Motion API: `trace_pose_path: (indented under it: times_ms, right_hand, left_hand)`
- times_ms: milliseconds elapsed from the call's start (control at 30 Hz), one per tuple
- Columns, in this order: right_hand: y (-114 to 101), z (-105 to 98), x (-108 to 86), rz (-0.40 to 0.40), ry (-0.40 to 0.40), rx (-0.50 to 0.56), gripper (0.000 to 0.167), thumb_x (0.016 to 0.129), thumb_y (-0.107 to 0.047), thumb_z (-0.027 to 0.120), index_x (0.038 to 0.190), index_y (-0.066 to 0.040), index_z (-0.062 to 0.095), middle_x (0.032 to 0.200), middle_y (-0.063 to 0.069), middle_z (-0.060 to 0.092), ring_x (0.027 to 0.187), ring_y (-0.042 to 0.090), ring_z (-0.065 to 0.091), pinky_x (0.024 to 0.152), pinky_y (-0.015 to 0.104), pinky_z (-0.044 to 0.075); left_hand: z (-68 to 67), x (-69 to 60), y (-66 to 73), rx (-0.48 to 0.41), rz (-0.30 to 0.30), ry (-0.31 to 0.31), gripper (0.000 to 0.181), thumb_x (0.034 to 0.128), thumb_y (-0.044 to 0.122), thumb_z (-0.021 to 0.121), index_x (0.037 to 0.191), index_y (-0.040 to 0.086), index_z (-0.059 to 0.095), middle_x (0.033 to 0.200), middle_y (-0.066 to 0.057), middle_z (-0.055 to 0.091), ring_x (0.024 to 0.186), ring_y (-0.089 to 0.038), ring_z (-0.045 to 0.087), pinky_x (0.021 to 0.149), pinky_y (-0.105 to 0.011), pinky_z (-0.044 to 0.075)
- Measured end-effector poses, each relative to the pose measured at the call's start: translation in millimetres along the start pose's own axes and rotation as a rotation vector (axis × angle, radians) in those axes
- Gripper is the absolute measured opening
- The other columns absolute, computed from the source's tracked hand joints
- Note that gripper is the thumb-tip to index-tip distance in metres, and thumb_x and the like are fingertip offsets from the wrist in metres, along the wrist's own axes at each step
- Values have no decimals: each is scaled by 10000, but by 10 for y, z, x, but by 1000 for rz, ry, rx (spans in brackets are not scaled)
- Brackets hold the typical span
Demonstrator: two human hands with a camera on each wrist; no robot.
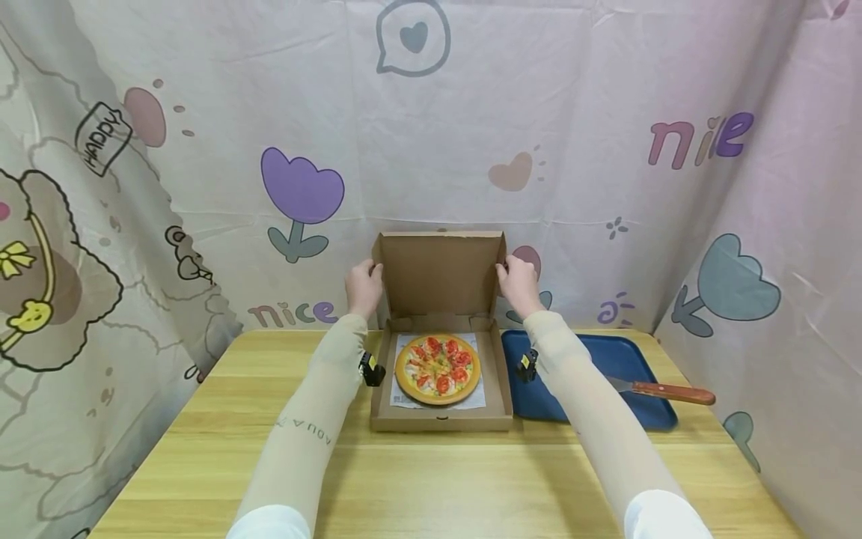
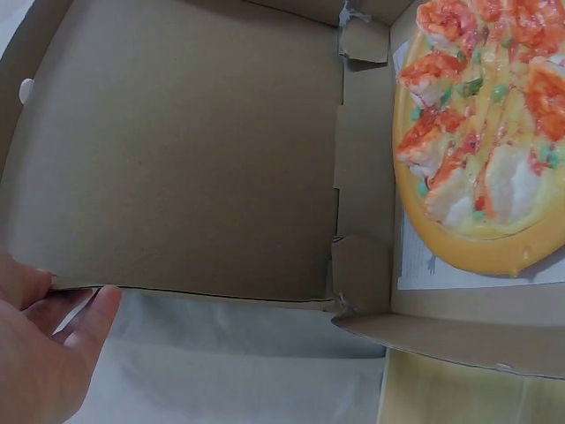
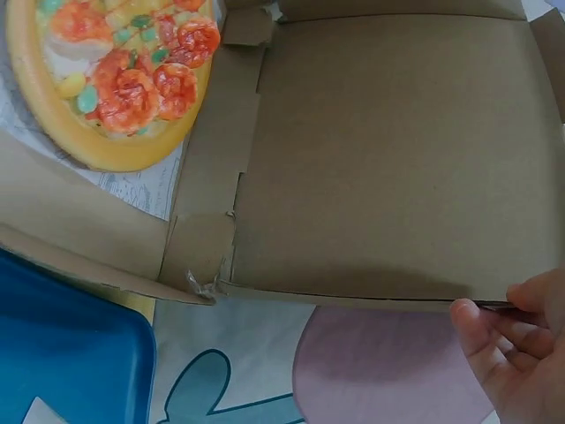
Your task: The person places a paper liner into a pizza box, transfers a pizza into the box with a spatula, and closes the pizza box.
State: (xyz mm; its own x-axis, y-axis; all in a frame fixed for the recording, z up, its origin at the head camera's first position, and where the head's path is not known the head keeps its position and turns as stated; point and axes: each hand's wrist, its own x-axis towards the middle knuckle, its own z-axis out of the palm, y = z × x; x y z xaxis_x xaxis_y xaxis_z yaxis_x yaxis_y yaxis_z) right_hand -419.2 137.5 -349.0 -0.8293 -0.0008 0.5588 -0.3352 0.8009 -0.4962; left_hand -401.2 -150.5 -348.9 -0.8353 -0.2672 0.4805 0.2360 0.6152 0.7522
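Note:
A brown cardboard pizza box (image 1: 441, 423) lies on the table with its lid (image 1: 441, 273) raised upright at the back. Inside, on a sheet of printed paper (image 1: 404, 399), rests a round pizza (image 1: 438, 369) topped with red and white pieces and green bits. My left hand (image 1: 364, 289) pinches the lid's left side edge; in the left wrist view the thumb and fingers of that hand (image 2: 53, 340) meet at the rim. On the opposite side edge, my right hand (image 1: 520, 284) pinches the lid, seen closely as the hand (image 3: 521, 340) in the right wrist view.
Right of the box lies a blue tray (image 1: 622, 352), partly behind my right forearm. A pizza server with a wooden handle (image 1: 673, 392) rests across the tray, its handle jutting past the right rim. A printed curtain (image 1: 431, 150) hangs behind the wooden table (image 1: 256, 419).

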Motion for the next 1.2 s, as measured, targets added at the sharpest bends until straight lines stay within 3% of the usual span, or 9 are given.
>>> trace_pose_path:
  times_ms: [267,400,533,767,867,1067,1200]
  right_hand:
    - [34,3,-96,-5,-45,18,232,1003,-172,532,857,-6,601,741,177,639,587,266,594,535,320,443]
    - [35,-7,-140,-18,-54,15,236,998,-168,541,836,-5,592,743,181,646,586,258,595,540,316,456]
    - [19,-27,-173,-34,-64,1,234,996,-167,546,838,-2,592,736,182,644,585,256,596,539,317,463]
    - [4,-48,-222,-27,-90,10,242,999,-185,544,842,-9,596,704,160,623,568,226,556,519,282,416]
    - [10,-48,-241,-18,-95,33,236,997,-187,544,860,-7,611,717,152,628,580,218,546,523,267,402]
    - [14,-71,-275,6,-105,101,248,977,-238,576,939,-3,646,811,168,681,665,254,590,588,307,456]
    - [-1,-121,-302,43,-131,160,409,954,-413,586,1019,-12,638,942,184,704,818,298,640,724,403,528]
  left_hand:
    - [3,-61,-85,-16,14,-20,265,1009,146,509,918,-64,642,790,-215,640,612,-206,514,564,-253,401]
    - [-11,-89,-124,-28,26,-21,269,1003,142,517,873,-64,632,784,-225,651,601,-207,523,543,-246,398]
    - [-37,-111,-144,-48,19,-23,266,991,154,539,855,-55,632,822,-231,686,671,-261,596,577,-249,430]
    - [-92,-139,-174,-87,-17,-60,225,975,150,568,1022,-30,696,936,-226,718,811,-316,673,665,-249,499]
    - [-124,-159,-173,-121,-31,-92,241,967,139,575,1084,-39,688,987,-241,709,864,-329,668,724,-299,529]
    - [-165,-184,-181,-204,-108,-158,371,928,117,509,1248,-34,622,1152,-246,668,1034,-328,637,924,-402,531]
    - [-178,-187,-159,-325,-191,-183,457,940,167,430,1332,-32,555,1242,-254,623,1125,-357,623,996,-407,517]
